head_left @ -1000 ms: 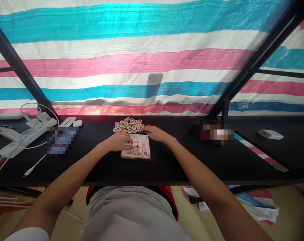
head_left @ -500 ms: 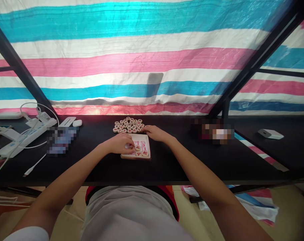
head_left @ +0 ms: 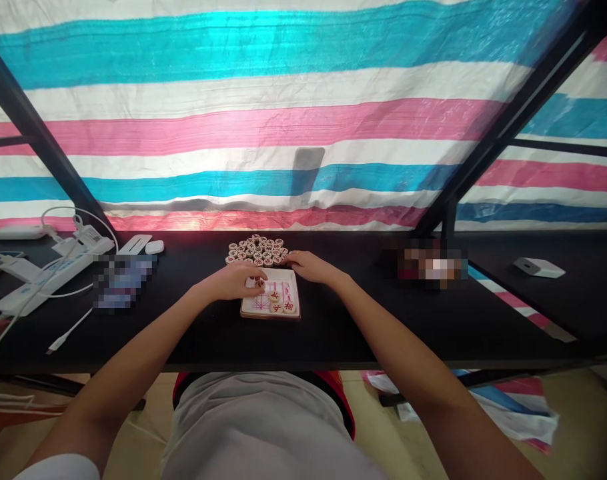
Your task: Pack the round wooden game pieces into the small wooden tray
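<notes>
A shallow white box point(head_left: 251, 309) with red printed lines inside lies on the black table. Three round Chinese chess pieces point(head_left: 289, 307) with red characters rest in its near right part. My left hand point(head_left: 237, 281) is over the box's far left corner, its fingertips pinching another chess piece point(head_left: 260, 284). Just beyond the box sits a cluster of Chinese chess pieces point(head_left: 257, 251), packed close together. Lying at the right end of that cluster, my right hand point(head_left: 308, 265) touches the edge pieces; its fingers reach forward and are loosely apart.
On the left of the table point(head_left: 363, 327) lie a white power strip point(head_left: 48, 277) with plugs and cables, and a blurred bluish object point(head_left: 126, 281). Another blurred object point(head_left: 428, 265) is at the right, near a dark frame post. A white charger point(head_left: 539, 267) sits farther right.
My left hand has lifted a chess piece from the near pieces and moved it toward the box's far left corner. My right hand has stayed beside the cluster.
</notes>
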{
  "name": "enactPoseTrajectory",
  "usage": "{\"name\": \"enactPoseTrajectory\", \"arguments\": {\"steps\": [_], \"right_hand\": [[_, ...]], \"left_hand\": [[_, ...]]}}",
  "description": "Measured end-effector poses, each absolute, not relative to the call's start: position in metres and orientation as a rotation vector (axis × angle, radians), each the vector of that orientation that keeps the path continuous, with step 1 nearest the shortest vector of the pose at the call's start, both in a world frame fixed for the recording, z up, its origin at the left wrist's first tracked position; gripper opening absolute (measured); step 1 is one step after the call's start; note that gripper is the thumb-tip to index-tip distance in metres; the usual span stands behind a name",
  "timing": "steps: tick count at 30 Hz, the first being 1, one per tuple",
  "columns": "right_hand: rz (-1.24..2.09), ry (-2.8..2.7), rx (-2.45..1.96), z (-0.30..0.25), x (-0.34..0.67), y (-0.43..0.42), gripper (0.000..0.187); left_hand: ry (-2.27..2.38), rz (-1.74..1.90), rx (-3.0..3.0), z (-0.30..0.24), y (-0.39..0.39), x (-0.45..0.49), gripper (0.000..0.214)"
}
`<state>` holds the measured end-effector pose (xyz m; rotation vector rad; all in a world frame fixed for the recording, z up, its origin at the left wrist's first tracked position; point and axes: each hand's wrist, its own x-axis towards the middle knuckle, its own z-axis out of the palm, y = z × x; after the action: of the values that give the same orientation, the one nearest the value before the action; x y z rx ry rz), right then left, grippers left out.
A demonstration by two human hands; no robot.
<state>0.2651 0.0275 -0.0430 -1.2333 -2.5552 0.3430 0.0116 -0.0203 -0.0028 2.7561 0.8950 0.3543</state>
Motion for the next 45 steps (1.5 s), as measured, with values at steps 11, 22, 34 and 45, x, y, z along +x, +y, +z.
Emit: {"name": "enactPoseTrajectory", "arguments": {"steps": [11, 22, 34, 45], "right_hand": [[0.370, -2.549, -1.240, -0.040, 0.264, 0.025, 0.037], [0.381, -2.535, -1.248, -0.041, 0.265, 0.026, 0.037], [0.372, -2.541, -1.278, -0.036, 0.263, 0.022, 0.036], [0.358, -2.544, -1.244, -0.040, 0.265, 0.026, 0.035]], "left_hand": [[1.462, 0.118, 2.668, -0.002, 0.007, -0.022, 0.025], [1.516, 0.069, 2.643, -0.004, 0.003, -0.010, 0.016], [1.477, 0.112, 2.666, -0.008, 0.001, -0.010, 0.024], [1.566, 0.026, 2.711, -0.004, -0.004, -0.006, 0.030]]}}
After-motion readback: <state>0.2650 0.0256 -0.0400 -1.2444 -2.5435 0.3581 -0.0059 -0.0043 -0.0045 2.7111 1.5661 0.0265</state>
